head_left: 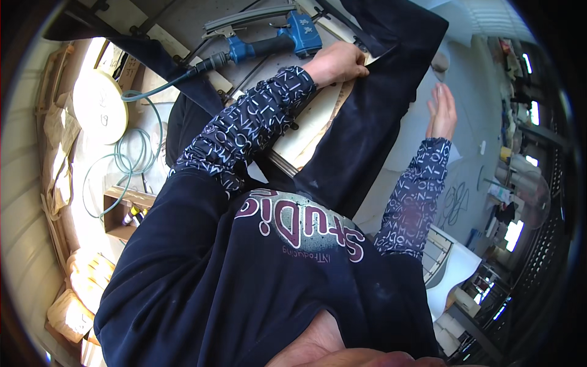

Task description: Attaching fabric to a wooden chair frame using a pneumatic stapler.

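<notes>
My left hand point(337, 65) is closed, with its fingertips down by my dark trouser leg and the end of a pale wooden board point(313, 116). What its fingers hold, if anything, is hidden. Just beside that hand lies a blue air nail gun point(301, 38), with a long metal magazine and a hose fitting at its grip; the hand is not on it. Off to the right of my leg, my right hand point(442, 112) is raised over the grey floor, fingers stretched out, holding nothing.
A green air hose point(130, 160) runs from the gun and coils at the left. Near it are a round pale disc point(101, 107) and an open cardboard box point(122, 211) with small bottles. Slats and bars of a frame lie under my legs. Shelves and goods line the far right.
</notes>
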`<state>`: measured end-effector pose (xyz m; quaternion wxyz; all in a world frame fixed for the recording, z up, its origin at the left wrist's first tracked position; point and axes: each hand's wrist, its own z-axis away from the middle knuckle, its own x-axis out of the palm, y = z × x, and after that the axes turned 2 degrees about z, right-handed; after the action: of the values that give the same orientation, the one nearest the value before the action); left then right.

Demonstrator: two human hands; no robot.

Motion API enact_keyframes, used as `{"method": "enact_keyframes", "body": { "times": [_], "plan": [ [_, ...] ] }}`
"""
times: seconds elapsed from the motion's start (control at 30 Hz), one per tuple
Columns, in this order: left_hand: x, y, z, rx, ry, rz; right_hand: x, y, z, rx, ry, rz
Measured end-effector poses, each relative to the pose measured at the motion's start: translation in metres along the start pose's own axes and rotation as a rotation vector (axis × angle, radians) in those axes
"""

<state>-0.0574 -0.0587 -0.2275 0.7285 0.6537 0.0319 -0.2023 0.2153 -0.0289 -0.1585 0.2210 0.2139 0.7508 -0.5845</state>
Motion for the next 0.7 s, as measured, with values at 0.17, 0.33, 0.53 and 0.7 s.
{"method": "enact_keyframes", "body": {
  "times": [0.17, 0.33, 0.53, 0.7],
  "plan": [
    [0.013, -0.002, -0.016, 0.132, 0.034, -0.079, 0.030, 0.059, -0.033, 0.619, -0.050, -0.811],
    [0.010, -0.010, -0.011, 0.056, 0.023, -0.102, 0.051, 0.005, 0.006, 0.634, -0.117, -0.585],
    [-0.012, 0.005, -0.008, 0.090, 0.013, -0.004, -0.003, -0.106, 0.044, 0.502, -0.548, 0.007],
    [0.000, -0.009, -0.005, 0.078, 0.070, -0.061, 0.000, -0.114, 0.021, -0.057, -0.200, 0.230]
  ]
}}
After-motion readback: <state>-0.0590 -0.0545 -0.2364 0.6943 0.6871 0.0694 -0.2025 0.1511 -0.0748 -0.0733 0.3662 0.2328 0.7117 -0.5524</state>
